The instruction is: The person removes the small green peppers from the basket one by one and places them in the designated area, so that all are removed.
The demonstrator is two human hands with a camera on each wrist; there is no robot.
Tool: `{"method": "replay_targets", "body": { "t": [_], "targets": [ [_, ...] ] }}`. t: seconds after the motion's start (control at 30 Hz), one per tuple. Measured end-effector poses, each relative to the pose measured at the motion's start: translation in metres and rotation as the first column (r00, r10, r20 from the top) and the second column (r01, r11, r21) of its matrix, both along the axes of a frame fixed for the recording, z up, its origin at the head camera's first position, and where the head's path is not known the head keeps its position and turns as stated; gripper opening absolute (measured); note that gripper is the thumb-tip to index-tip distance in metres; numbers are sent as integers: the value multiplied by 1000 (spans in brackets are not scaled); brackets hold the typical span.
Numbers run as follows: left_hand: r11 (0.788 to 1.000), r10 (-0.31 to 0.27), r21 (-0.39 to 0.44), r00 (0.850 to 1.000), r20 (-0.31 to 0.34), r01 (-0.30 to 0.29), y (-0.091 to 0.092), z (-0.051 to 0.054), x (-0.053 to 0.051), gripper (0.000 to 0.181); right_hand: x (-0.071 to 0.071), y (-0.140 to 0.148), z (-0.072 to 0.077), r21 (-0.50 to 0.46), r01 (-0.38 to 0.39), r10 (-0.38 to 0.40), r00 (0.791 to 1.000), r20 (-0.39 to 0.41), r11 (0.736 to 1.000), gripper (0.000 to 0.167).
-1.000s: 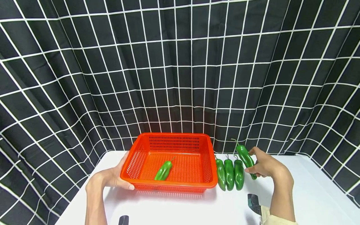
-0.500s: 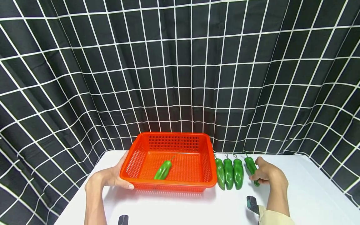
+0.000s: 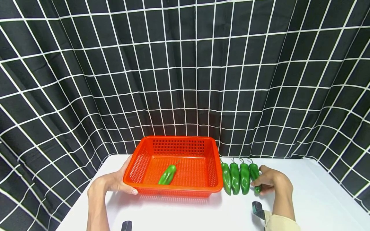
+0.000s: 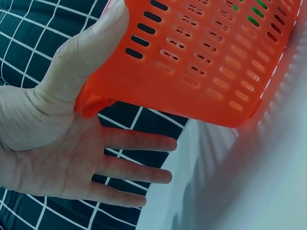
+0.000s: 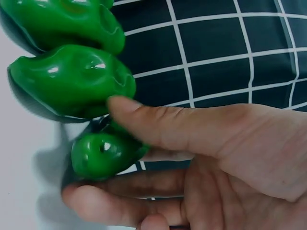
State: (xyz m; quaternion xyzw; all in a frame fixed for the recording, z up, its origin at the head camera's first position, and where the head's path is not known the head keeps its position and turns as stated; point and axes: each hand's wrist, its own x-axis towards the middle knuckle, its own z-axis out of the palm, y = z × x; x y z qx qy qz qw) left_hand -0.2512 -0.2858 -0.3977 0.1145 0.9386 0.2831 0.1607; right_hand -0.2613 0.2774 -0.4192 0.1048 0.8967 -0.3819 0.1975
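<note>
A red plastic basket (image 3: 188,185) stands on the white table, with one green chili pepper (image 3: 167,175) lying inside. At its left front corner is my left hand (image 3: 115,181), thumb along the basket's front and several fingers stretched out straight in the left wrist view. The index finger is hidden there. My right hand (image 3: 273,181) holds another green chili pepper (image 5: 103,155) between thumb and fingers, low at the table. That pepper lies at the right end of a row, beside a neighbouring pepper (image 3: 245,178). The thumb tip touches or nearly touches this neighbour.
Two more green chili peppers, a middle one (image 3: 235,178) and a left one (image 3: 226,178), line up against the basket's right side. Behind the white table (image 3: 185,215) hangs a black curtain (image 3: 190,80) with white grid lines.
My right hand has lowered its pepper to the table and moved it left, straightening it against the row. The left hand and the basket stay almost where they were.
</note>
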Motion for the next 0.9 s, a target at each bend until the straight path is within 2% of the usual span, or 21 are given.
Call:
{"method": "replay_targets", "body": {
  "t": [0.17,0.4,0.7,0.9],
  "targets": [
    [1000,3,5,1000,7,-3,0,0,0,152,1,-1,4,-26,-63,62,998,-6,998,30],
    [1000,-6,21,1000,4,6,-1,-1,0,153,-1,2,6,15,-110,110,994,-2,994,34],
    [1000,-3,21,1000,5,3,0,-1,0,152,-1,4,7,36,-113,113,994,2,993,37],
    [1000,23,20,1000,21,-23,0,0,1,151,-1,3,7,49,-103,102,995,17,993,36]
  ]
}}
